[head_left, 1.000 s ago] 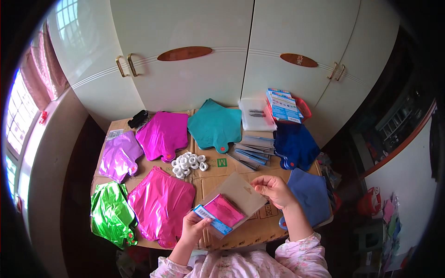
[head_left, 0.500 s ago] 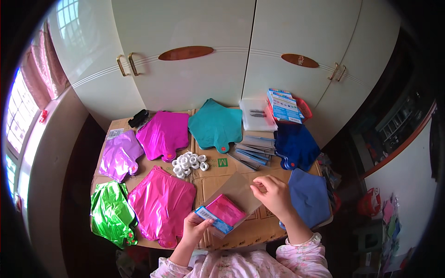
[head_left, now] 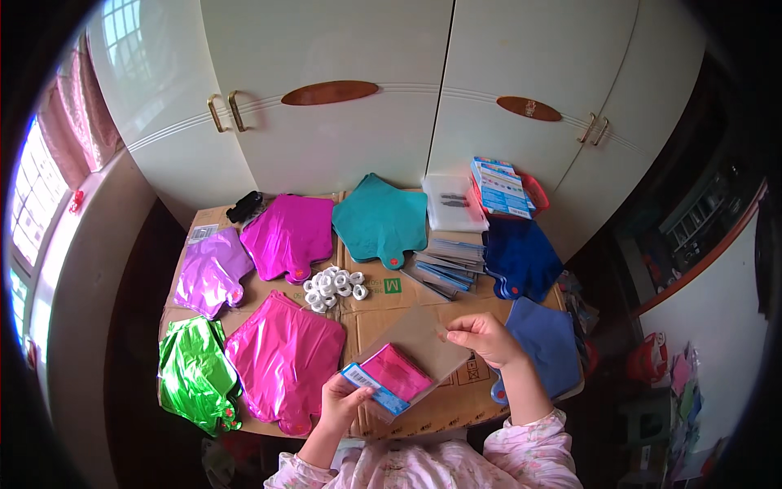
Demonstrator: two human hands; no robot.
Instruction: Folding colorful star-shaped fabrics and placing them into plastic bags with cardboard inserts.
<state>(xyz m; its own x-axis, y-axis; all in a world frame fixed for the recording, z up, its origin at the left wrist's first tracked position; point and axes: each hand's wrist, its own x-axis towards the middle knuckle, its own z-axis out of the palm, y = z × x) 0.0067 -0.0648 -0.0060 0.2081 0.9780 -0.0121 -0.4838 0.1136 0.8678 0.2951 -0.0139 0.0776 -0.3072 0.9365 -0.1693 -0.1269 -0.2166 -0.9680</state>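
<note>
Two white cupboard doors (head_left: pixel 342 106) fill the back of the view, and below them sits the cardboard-covered table (head_left: pixel 366 314), crowded from edge to edge. Along its far edge lie a magenta foil balloon (head_left: pixel 287 236) and a teal foil balloon (head_left: pixel 380 218), flat and just beside each other, with a dark blue stack of balloons (head_left: pixel 520 257) toward the far right corner. At the left edge rests a purple foil balloon (head_left: pixel 210 270), and at the near left corner a green foil balloon (head_left: pixel 194 373) crumples over the rim. Next to it, a big pink foil balloon (head_left: pixel 285 359) spreads toward the near edge. At the right edge a lighter blue balloon (head_left: pixel 547 338) lies partly under the person's right arm. Near the middle of the table, a cluster of small white ribbon rolls (head_left: pixel 332 287) sits between the magenta and pink balloons. Now the action: a clear plastic packet (head_left: pixel 407 359) with a folded pink balloon (head_left: pixel 397 373) inside is held above the near edge, tilted. The left hand (head_left: pixel 342 403) grasps its lower end, thumb on the blue header card (head_left: pixel 375 390). The right hand (head_left: pixel 485 338) pinches the packet's upper corner between fingertips.
</note>
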